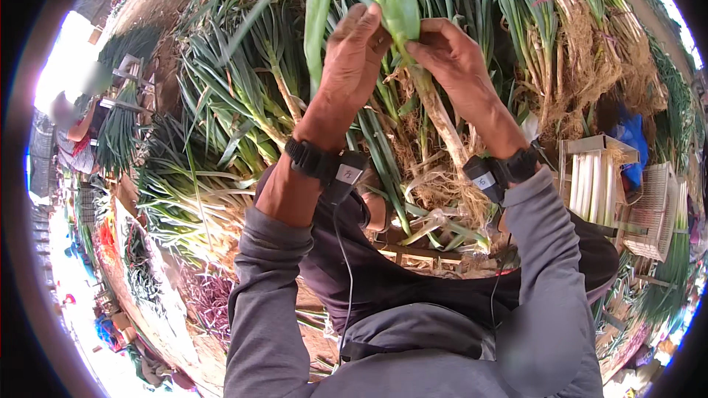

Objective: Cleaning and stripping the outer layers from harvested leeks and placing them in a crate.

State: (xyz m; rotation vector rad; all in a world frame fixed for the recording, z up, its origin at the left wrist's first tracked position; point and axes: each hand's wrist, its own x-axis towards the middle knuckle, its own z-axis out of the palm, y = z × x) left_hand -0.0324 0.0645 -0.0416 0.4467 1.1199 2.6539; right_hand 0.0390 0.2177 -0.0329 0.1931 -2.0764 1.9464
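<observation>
Closest to me I've got grey sleeves coming up from the lower edge, each wrist carrying a black strap with a small sensor box and a thin cable trailing down. Left hand (pixel 352 59) has its grip pinched narrow on a broad green leaf blade of the leek (pixel 431 107), fingers curled around it near the top of the stalk. Right hand (pixel 457 66) is closed on the same leek from the other side, thumb and fingers pressed onto the leaves just above the pale shaft. The leek sits upright between both hands, white stalk running down toward a tangle of brown roots near my right wrist. Behind and below it, loose stripped leaves and root debris lie on the ground, partly hidden by my forearms. Off to the right, a wooden crate (pixel 594 177) holds trimmed white leek stalks standing side by side, and a white slatted basket (pixel 653 210) sits just beyond it; I can't tell what's inside. Farther out, big heaps of untrimmed leeks (pixel 243 81) fill the view. At far left, another person (pixel 74 129) stands beside green bundles.
</observation>
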